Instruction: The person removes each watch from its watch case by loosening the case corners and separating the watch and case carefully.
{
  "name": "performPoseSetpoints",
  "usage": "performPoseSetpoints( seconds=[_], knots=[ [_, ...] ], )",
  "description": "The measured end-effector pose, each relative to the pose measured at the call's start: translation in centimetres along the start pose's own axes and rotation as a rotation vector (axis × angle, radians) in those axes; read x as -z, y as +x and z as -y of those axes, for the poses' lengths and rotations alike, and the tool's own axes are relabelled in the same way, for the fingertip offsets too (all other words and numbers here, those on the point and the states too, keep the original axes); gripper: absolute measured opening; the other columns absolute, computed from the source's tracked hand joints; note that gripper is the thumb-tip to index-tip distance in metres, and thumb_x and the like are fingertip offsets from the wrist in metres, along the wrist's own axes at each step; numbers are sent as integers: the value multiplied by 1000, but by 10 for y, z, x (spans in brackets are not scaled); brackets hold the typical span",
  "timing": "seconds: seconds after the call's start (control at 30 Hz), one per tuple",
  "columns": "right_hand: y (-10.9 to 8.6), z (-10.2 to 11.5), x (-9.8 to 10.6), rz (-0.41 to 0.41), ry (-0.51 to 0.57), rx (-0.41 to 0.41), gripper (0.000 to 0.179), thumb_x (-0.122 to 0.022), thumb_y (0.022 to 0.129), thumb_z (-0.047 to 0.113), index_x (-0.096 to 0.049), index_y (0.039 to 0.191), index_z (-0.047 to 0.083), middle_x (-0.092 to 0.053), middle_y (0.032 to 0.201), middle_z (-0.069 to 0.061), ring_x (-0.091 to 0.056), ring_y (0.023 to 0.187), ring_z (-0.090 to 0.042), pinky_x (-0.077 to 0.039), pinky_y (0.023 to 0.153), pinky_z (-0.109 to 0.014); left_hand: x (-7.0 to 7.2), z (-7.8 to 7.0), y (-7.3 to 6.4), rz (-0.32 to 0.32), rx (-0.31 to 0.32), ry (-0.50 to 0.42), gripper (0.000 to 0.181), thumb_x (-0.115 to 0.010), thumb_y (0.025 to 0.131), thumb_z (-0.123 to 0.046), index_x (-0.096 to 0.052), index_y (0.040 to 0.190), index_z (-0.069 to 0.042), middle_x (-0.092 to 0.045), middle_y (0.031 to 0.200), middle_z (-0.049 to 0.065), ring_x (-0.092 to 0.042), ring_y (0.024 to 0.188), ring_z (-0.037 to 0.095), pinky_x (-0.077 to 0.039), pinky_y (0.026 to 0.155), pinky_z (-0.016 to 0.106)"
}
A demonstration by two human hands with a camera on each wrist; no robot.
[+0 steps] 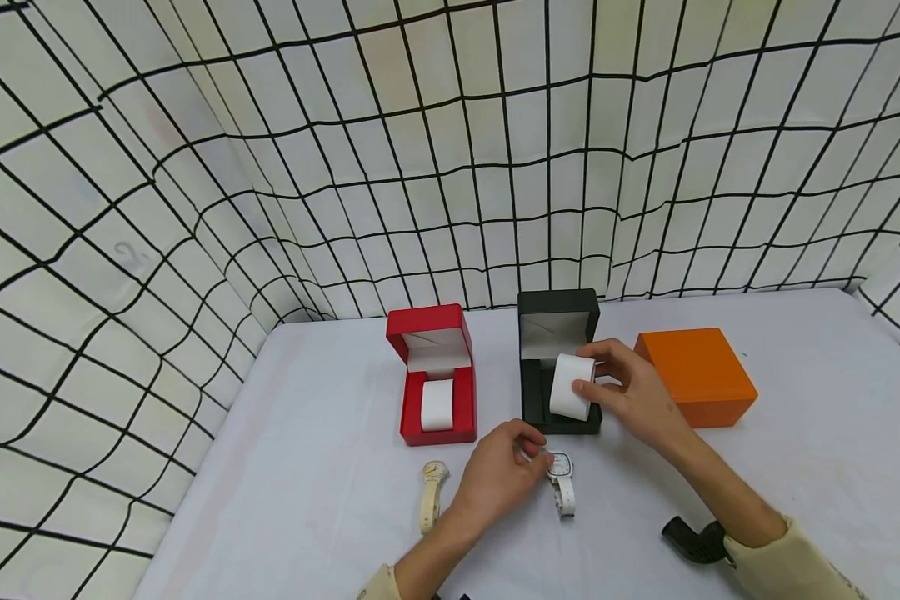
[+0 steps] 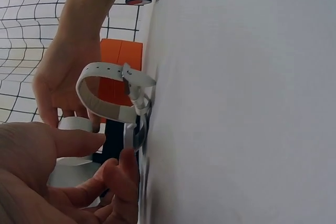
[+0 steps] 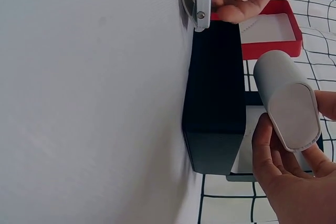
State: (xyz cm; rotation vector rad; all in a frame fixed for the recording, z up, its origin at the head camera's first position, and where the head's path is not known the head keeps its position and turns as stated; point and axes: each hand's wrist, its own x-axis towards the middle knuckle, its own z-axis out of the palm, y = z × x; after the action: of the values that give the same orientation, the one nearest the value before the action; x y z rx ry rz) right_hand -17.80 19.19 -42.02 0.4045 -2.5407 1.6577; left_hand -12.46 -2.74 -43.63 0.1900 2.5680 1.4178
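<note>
My right hand [image 1: 633,392] pinches a white watch cushion [image 1: 570,387] between thumb and fingers, tilted above the open dark watch box [image 1: 536,408]. In the right wrist view the cushion [image 3: 283,95] shows its flat oval end. My left hand [image 1: 502,467] is beside a white watch [image 1: 562,483] on the table, its fingertips at the edge of the case. Thumb and fingers stand apart in the left wrist view, with the watch's looped strap [image 2: 100,93] just beyond; whether a fingertip touches the case I cannot tell.
An open red watch box [image 1: 412,425] with a white cushion [image 1: 437,406] stands left of the dark one. A cream watch [image 1: 431,496] lies before it. At right are a closed orange box [image 1: 697,375] and a black curved object [image 1: 693,542]. Black netting [image 1: 450,175] surrounds the white table.
</note>
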Motion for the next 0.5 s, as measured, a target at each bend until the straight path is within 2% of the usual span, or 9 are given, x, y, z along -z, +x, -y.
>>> performPoseSetpoints(
  seconds=[0.23,0.4,0.5],
  knots=[
    [1,1,-2,-1,-18,-12,36,-73,97,17,-61,129,6,-65,128,-13,-64,104,-18,-54,87,-14,10,-7,3,-57,-16,20,15,-77,94,-20,-65,102,-13,-66,92,0,-57,71,7,-49,60,20],
    [0,2,-2,-2,-12,-21,38,-73,97,16,-59,131,5,-66,129,-15,-63,107,-22,-52,91,-11,11,-12,7,-119,-39,3,23,-75,96,-21,-62,112,-13,-64,111,5,-61,89,10,-52,71,19],
    [0,4,-2,-6,0,-21,40,-72,98,15,-57,132,2,-67,129,-18,-63,110,-26,-50,92,-8,8,-13,10,-143,-49,-40,29,-73,97,-22,-60,121,-13,-61,122,6,-62,99,12,-53,76,19]
  ],
)
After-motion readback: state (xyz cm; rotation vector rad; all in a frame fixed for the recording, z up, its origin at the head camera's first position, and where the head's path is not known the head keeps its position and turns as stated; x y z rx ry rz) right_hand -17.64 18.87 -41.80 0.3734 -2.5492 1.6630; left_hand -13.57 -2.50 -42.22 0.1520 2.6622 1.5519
